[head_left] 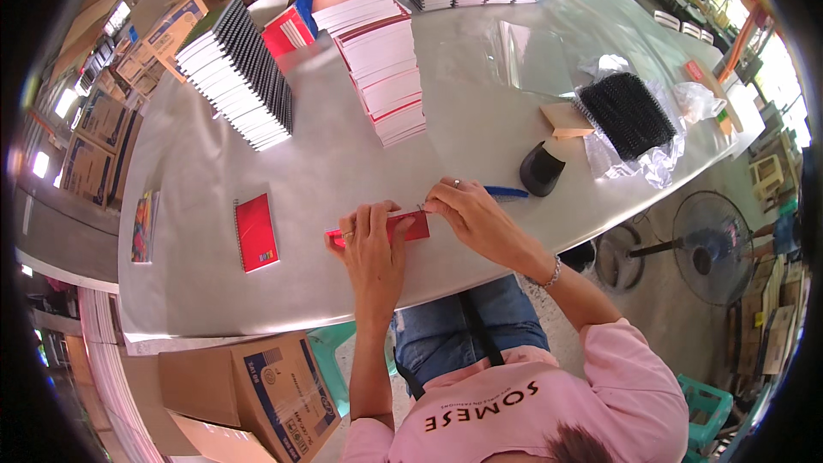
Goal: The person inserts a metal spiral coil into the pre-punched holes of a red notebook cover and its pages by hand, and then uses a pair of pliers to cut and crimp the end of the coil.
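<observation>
A small red notebook (417, 226) lies on the table edge nearest me, its long side running left to right. My left hand (374, 244) is closed over it, thumb and fingers pressing on its cover. My right hand (463, 213) pinches at the notebook's upper right corner; a thin dark bit shows at the fingertips, too small to make out. Just beyond the right hand lies a blue tool (506, 193), partly hidden by it. Further left rests a spiral-bound red notebook (257, 233), apart from both hands.
A tall pile of unbound booklets (381, 77) stands ahead, beside stacked spiral notebooks (244, 77). At the right are a black curved object (542, 169), a cardboard piece (566, 120) and black binding coils (626, 116) on plastic. A fan (711, 249) stands beyond the table's right edge; an open carton (287, 394) is at lower left.
</observation>
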`<state>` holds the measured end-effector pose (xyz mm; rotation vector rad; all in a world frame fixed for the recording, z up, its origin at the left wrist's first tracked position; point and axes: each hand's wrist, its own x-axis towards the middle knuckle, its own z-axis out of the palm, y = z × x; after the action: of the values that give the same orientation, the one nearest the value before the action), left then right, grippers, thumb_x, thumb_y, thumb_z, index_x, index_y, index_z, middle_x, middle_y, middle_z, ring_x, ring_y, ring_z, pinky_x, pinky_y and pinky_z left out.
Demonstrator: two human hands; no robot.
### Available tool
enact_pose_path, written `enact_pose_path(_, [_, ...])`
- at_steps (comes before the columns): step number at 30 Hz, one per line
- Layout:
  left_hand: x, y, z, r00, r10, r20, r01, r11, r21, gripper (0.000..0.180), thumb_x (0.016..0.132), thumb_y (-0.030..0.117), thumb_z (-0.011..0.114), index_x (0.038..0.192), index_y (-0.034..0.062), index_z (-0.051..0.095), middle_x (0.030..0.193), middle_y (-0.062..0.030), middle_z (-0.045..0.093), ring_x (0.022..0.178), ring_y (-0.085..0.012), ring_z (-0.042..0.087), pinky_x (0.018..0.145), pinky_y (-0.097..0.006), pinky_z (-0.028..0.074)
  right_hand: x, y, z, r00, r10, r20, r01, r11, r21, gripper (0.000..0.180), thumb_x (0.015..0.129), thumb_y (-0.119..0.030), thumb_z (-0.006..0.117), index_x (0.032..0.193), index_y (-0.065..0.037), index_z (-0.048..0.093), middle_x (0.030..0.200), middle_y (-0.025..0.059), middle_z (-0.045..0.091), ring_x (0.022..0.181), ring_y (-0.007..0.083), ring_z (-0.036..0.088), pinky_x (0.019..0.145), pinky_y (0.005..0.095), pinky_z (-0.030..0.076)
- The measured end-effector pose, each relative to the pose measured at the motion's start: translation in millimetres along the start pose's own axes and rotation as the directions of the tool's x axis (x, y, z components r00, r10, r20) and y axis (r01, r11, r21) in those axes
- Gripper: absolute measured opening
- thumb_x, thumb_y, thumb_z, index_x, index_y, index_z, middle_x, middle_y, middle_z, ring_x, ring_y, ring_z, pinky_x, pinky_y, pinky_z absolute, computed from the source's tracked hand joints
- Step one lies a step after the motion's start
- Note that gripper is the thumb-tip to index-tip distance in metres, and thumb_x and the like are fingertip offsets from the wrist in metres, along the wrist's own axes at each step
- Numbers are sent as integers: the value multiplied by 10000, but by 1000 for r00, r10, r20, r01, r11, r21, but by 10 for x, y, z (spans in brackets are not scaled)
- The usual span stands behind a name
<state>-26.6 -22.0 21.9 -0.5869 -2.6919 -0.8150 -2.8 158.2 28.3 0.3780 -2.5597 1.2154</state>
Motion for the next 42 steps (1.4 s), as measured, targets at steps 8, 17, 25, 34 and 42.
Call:
enact_pose_path(8, [-54, -44, 43, 983, -109, -147, 77, 975, -211, 385, 842, 171, 762, 1181, 118, 590, 1306, -152, 426, 1238, -322, 421, 1048, -479, 295, 48, -60, 45, 997, -38, -63, 36, 999, -35, 104, 940, -101, 578, 1007, -49, 518, 949, 138, 562, 918, 368, 561, 814, 451, 407])
enact_pose_path(17, [-87, -156, 181, 939, -175, -296, 76, 945, -317, 518, 793, 166, 826, 1183, 35, 510, 1232, -165, 459, 1194, -344, 431, 984, -459, 374, 49, 0, 58, 993, -108, -51, 107, 994, -19, 124, 910, -42, 585, 1032, -29, 563, 1004, 143, 539, 970, 360, 541, 849, 452, 419])
enact_pose_path(25, [-94, -220, 258, 946, -186, -264, 75, 922, -380, 488, 819, 210, 815, 1098, -16, 485, 1103, -166, 499, 1055, -336, 477, 919, -450, 400, 58, 7, 62, 992, -125, -9, 125, 992, 32, 263, 854, 60, 592, 1111, 7, 571, 1059, 167, 517, 1031, 375, 525, 928, 441, 432])
enact_pose_path(34, [-84, -226, 252, 948, -178, -265, 63, 918, -393, 499, 815, 203, 820, 1103, -19, 479, 1101, -166, 487, 1044, -331, 489, 899, -437, 421, 91, 61, 97, 990, -131, -46, 130, 991, -7, 347, 911, -1, 576, 1241, -34, 472, 1099, 191, 619, 1031, 397, 595, 881, 488, 470])
enact_pose_path(42, [-79, -254, 289, 948, -181, -262, 64, 914, -402, 485, 813, 152, 818, 1106, -21, 473, 1100, -167, 484, 1036, -333, 492, 885, -436, 438, 90, 59, 113, 996, -85, -25, 84, 996, -21, 258, 925, -68, 588, 1165, -50, 494, 1026, 186, 641, 1000, 398, 608, 865, 481, 474])
